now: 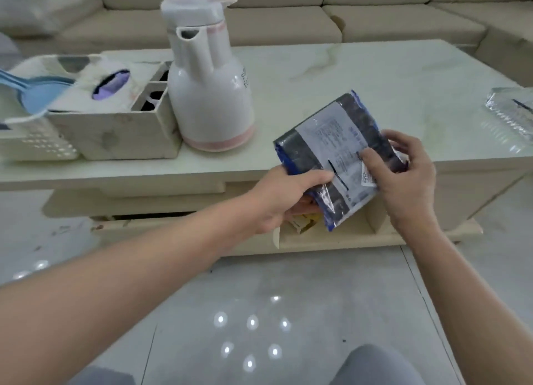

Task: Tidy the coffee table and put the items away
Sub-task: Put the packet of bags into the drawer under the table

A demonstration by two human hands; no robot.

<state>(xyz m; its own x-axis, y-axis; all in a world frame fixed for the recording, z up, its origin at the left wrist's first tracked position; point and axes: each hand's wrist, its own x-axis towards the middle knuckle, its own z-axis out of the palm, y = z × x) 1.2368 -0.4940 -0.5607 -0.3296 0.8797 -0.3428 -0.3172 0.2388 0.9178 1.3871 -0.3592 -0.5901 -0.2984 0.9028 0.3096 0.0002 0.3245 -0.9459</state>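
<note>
A flat plastic packet (326, 142), dark with a white printed label and blue edges, is held tilted in front of the coffee table's (360, 75) near edge. My left hand (284, 197) grips its lower left corner, thumb on top. My right hand (403, 179) holds its right edge, with the thumb pressed on the label. Beneath the packet an open drawer (317, 236) in the table front shows a yellowish item (302, 221) inside.
A white thermos jug (206, 81) with a pink band stands on the table's left. Beside it sit a compartmented tissue box (115, 125) and a white basket (34, 142) with blue scoops (34, 93). A clear glass tray (513, 110) lies far right. A beige sofa (288, 18) stands behind.
</note>
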